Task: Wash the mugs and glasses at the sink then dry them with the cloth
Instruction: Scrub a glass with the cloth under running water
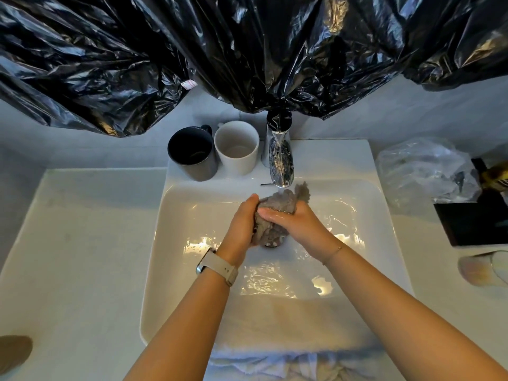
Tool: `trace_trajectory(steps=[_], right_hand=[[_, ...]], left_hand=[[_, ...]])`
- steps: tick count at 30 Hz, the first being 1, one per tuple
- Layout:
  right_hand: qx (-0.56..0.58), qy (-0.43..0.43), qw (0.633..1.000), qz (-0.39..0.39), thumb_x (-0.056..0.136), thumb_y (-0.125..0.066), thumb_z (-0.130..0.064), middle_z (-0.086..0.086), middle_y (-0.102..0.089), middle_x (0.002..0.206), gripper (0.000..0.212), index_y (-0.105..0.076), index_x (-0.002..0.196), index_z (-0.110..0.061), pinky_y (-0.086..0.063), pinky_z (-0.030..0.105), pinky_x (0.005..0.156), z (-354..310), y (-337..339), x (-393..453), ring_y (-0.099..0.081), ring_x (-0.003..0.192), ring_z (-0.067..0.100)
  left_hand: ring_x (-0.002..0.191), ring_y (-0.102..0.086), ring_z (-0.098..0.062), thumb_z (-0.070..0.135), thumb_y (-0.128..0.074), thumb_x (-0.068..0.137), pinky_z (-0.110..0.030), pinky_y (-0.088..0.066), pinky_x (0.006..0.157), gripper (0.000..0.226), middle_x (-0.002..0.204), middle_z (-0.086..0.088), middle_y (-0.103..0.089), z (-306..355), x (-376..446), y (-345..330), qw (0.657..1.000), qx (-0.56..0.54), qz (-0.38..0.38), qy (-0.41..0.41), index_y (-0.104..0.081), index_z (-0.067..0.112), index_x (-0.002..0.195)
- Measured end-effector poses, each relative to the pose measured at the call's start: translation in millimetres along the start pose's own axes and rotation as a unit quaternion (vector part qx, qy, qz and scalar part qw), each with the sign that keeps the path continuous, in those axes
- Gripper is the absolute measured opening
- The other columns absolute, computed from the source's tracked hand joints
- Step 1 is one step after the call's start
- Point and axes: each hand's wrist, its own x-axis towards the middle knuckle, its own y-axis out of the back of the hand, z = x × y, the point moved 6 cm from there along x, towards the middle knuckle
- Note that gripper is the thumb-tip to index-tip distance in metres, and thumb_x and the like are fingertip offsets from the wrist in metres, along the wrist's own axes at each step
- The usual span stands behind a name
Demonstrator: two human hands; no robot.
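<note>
Towel (288, 361) is lying at 6 o'clock on the sink (154, 270) rim. Both hands, left (242, 224) and right (297, 224), are squeezing a grey cloth (277, 204) under the tap (280, 160). Mugs, dark (192, 154) and white (237, 147), are waiting at 11 o'clock. Risk: wringing splash or an elbow knocking them.

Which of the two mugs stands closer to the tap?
The white mug, right beside the tap; the dark mug stands on its far side.

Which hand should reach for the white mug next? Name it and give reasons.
Probably the left hand. The white mug and dark mug stand on the sink rim left of the faucet, on its side. The right hand could keep the grey cloth.
</note>
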Motion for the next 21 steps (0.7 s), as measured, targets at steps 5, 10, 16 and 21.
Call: trace_trajectory(steps=[5, 10, 16, 21], right_hand=[[0.209, -0.245, 0.946, -0.029, 0.091, -0.065, -0.034, 0.016, -0.07, 0.1, 0.031, -0.064, 0.104, -0.006, -0.058, 0.036, 0.073, 16.2, -7.9, 5.3, -0.069, 0.088, 0.028], [0.224, -0.189, 0.947, 0.13, 0.097, -0.056, -0.033, 0.009, -0.073, 0.083, 0.025, -0.063, 0.101, -0.01, -0.055, 0.027, 0.053, 24.8, -6.7, 1.9, -0.073, 0.07, 0.019], [-0.05, 0.086, 0.972, 0.211, 0.097, -0.051, -0.036, -0.012, -0.067, 0.068, 0.03, -0.067, 0.081, -0.016, -0.049, 0.013, 0.061, 21.4, -5.5, -28.1, -0.064, 0.07, 0.002], [-0.037, 0.091, 0.969, 0.225, 0.095, -0.049, -0.04, -0.008, -0.07, 0.073, 0.037, -0.069, 0.087, -0.01, -0.048, 0.009, 0.062, 26.2, -2.4, -30.8, -0.066, 0.073, 0.001]], left_hand=[[0.085, -0.063, -0.018, 0.053, -0.037, 0.099, -0.03, -0.052, 0.071, 0.036, 0.092, 0.0, -0.063, 9.3, -13.7, 11.2, 0.929, 0.26, 0.124, -0.23, -0.05, 0.02, 0.105], [0.076, -0.056, -0.012, 0.059, -0.033, 0.093, -0.026, -0.044, 0.064, 0.041, 0.086, 0.005, -0.057, 12.0, -14.2, 16.3, 0.895, 0.329, 0.119, -0.276, -0.049, 0.023, 0.104], [0.069, -0.067, -0.016, 0.05, -0.033, 0.103, -0.025, -0.053, 0.06, 0.047, 0.072, 0.001, -0.072, -14.6, 4.2, 13.1, 0.995, 0.044, 0.083, 0.022, -0.066, 0.018, 0.092], [0.062, -0.065, -0.01, 0.047, -0.029, 0.104, -0.019, -0.045, 0.049, 0.048, 0.068, 0.003, -0.07, -15.0, -1.5, 1.6, 0.996, 0.02, 0.079, 0.023, -0.067, 0.019, 0.095]])
